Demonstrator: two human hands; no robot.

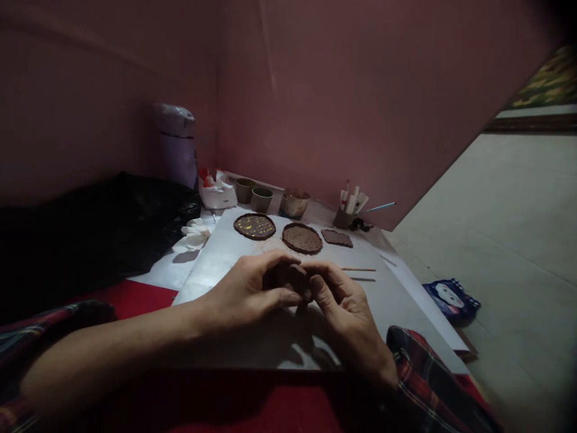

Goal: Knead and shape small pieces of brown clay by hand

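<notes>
Between both hands I hold a dark brown lump of clay above the white board. My left hand curls round its left side, thumb below. My right hand grips the opposite side with thumb and fingers. Behind the hands lie a round brown disc with yellow specks, a plain round brown disc with a raised edge, and a small rectangular brown slab. To the right of the hands are thin sticks.
Two dark cups, a smeared glass and a holder of pens line the back. Crumpled tissue and a black plastic bag lie left, below a purple bottle. A blue packet rests on the floor at right.
</notes>
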